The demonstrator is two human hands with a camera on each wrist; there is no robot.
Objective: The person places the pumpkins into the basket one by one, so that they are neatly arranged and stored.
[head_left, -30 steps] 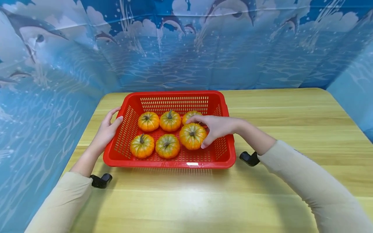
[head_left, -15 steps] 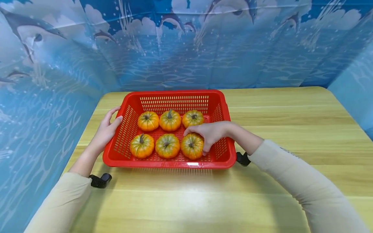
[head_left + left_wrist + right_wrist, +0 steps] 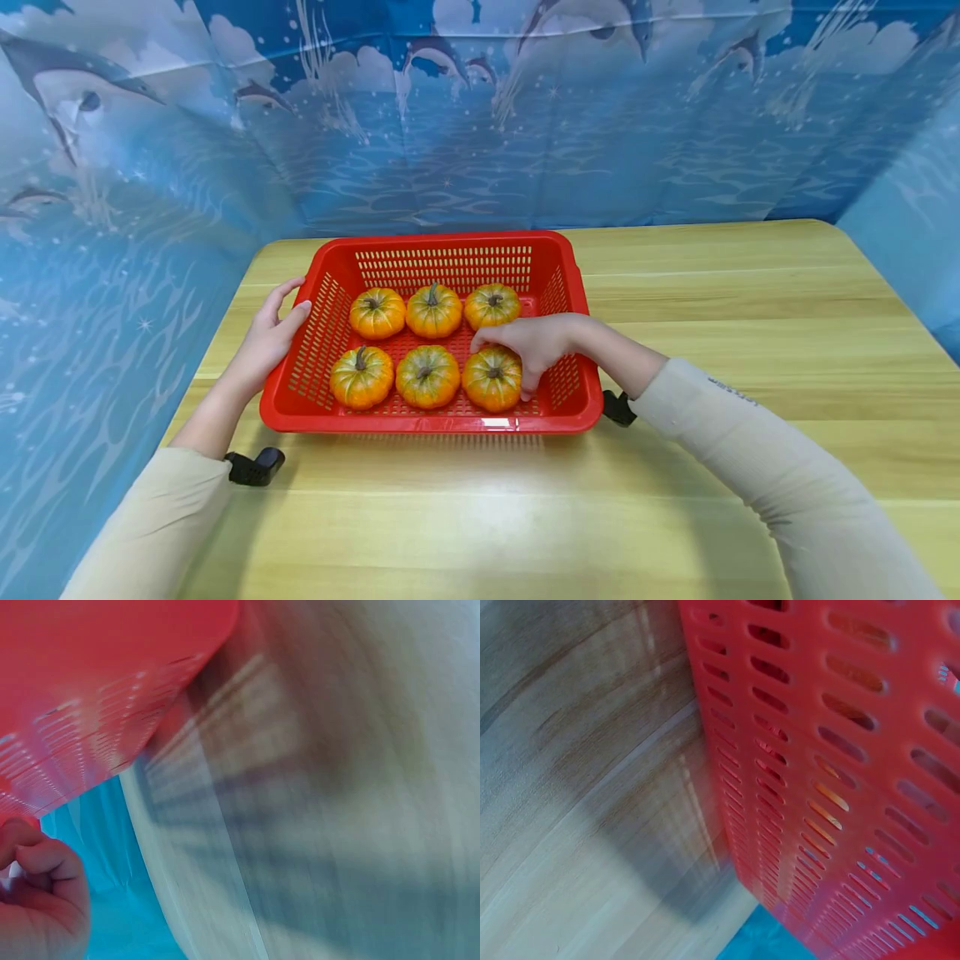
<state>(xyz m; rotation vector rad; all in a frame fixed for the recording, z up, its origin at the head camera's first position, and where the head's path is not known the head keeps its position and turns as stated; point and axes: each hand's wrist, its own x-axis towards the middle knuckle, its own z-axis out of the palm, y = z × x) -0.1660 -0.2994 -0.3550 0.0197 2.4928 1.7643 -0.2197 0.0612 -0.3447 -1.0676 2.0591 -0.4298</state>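
Observation:
My left hand [image 3: 268,337] grips the left rim of a red plastic basket [image 3: 435,423]; in the left wrist view, its curled fingers [image 3: 49,859] are at the basket's edge. My right hand [image 3: 543,346] reaches inside over the right wall, its thumb and fingers around the right side of a small orange-green pumpkin [image 3: 491,379]. That pumpkin sits in the front right of the basket. To its left are a middle pumpkin [image 3: 427,377] and a left pumpkin [image 3: 362,377]. Behind them is a back row: left [image 3: 377,313], middle [image 3: 433,312] and right pumpkin [image 3: 492,305]. The right wrist view shows only slotted basket wall [image 3: 802,765], hiding my right hand.
The basket stands on a light wooden table [image 3: 480,508], near its back edge. A blue curtain [image 3: 480,167] with dolphins hangs behind the table and on both sides. Black wrist cameras are on my left [image 3: 255,467] and right wrist [image 3: 618,408].
My right hand has lowered the pumpkin toward me into the front right spot, uncovering the back right pumpkin. Over the last half second it barely moves. The left hand stays on the rim.

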